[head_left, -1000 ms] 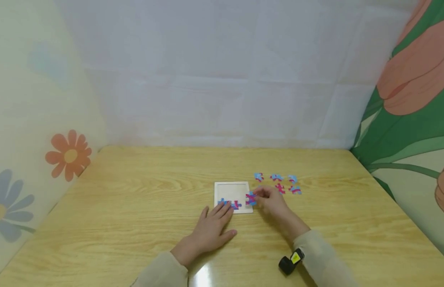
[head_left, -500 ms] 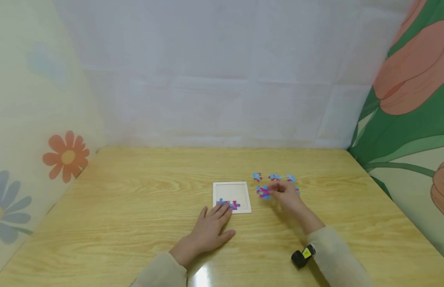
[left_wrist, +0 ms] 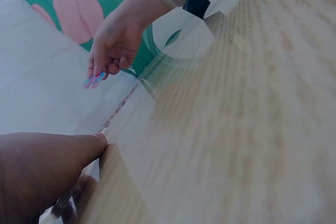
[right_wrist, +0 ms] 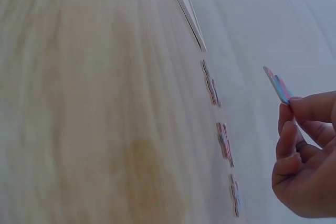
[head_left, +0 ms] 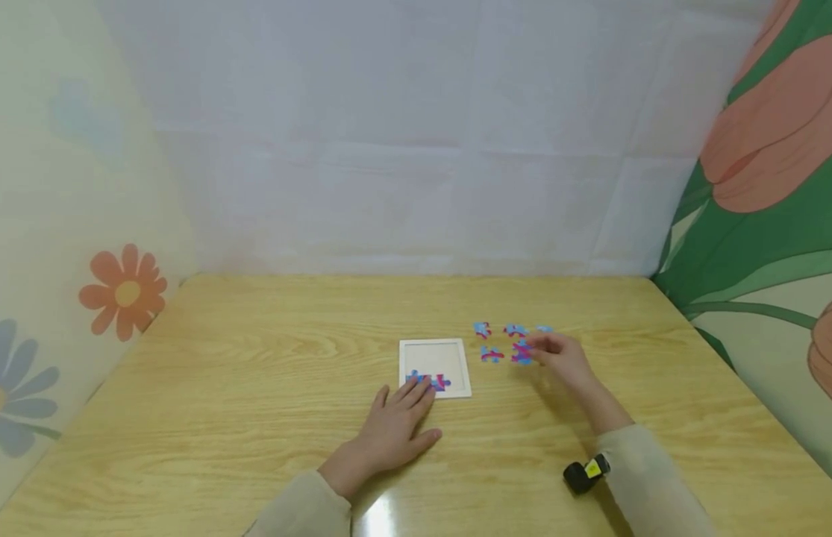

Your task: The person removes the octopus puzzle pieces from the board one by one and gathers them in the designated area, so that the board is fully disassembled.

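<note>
My right hand pinches a pink, purple and blue jigsaw piece between thumb and fingertips. In the right wrist view this piece is held up off the table, tilted. Fingers of my left hand lie fairly straight over the near-left part of a white square puzzle tray. They partly cover joined puzzle pieces along the tray's near edge. The left wrist view shows a thumb close by and the other hand raised beyond with its piece.
Several loose pieces lie right of the tray, among them one at the back left, one at the back middle and one in the nearer row. My right hand partly hides others. A black wrist camera sits on the right sleeve.
My right hand has carried the pinched piece rightward, from over the tray's right edge to above the loose pieces. The left hand has stayed in place on the tray.
</note>
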`<state>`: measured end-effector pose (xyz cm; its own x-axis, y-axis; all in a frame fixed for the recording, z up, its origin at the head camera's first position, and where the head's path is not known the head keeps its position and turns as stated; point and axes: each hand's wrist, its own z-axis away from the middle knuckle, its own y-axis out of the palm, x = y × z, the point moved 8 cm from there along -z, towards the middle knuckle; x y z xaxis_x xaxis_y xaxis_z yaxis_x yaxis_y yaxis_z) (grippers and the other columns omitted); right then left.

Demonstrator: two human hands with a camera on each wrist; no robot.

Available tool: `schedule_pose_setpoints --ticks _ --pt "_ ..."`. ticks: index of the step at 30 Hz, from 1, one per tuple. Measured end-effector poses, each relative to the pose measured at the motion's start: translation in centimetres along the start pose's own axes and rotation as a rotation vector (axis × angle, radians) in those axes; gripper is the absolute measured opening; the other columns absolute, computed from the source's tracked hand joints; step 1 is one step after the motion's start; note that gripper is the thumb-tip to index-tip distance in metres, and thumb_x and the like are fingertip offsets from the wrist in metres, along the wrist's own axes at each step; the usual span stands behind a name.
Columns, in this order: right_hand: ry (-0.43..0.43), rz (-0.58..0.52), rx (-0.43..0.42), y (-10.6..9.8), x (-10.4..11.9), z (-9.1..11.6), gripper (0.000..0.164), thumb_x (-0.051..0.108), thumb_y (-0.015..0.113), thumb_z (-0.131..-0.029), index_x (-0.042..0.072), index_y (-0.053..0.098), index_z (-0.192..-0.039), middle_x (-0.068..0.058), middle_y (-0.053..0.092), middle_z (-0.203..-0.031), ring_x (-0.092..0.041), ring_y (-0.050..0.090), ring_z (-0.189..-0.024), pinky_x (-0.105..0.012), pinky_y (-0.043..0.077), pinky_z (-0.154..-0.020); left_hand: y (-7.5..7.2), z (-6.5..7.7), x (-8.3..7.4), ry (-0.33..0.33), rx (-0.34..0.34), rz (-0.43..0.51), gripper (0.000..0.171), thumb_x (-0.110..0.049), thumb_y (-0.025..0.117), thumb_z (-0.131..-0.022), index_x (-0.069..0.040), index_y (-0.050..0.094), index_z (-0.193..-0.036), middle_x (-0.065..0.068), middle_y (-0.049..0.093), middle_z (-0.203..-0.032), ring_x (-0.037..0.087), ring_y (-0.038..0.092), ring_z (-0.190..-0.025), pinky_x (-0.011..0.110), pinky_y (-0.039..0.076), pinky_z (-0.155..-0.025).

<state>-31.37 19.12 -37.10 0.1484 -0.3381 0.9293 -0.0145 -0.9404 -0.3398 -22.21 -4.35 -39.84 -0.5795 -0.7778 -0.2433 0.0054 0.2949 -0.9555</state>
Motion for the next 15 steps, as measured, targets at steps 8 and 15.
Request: schedule_pose_setpoints --ticks 8,15 --pt "0.010 -0.033 -0.027 -1.8 -0.4 0.3 0.020 -0.007 0.056 -0.078 -0.017 0.053 -0.095 -0.001 0.060 -0.078 -0.004 0.050 -0.065 -0.020 0.042 -0.059 -0.1 0.0 0.0 -0.008 0.009 0.005 0.061 -0.044 0.044 -0.086 -0.002 0.037 -0.130 0.010 0.026 -0.138 0.028 0.019 -0.125 0.056 0.013 -0.093" --pt "0.037 -0.026 -0.008 -3.1 -1.1 0.6 0.023 -0.002 0.055 -0.080 -0.017 0.052 -0.098 0.005 0.059 -0.077 -0.004 0.050 -0.068 -0.022 0.042 -0.062 0.0 0.0 0.0 -0.012 0.015 0.011 0.061 -0.044 0.043 -0.086 -0.002 0.037 -0.130 0.010 0.025 -0.138 0.028 0.018 -0.126 0.056 0.012 -0.094"
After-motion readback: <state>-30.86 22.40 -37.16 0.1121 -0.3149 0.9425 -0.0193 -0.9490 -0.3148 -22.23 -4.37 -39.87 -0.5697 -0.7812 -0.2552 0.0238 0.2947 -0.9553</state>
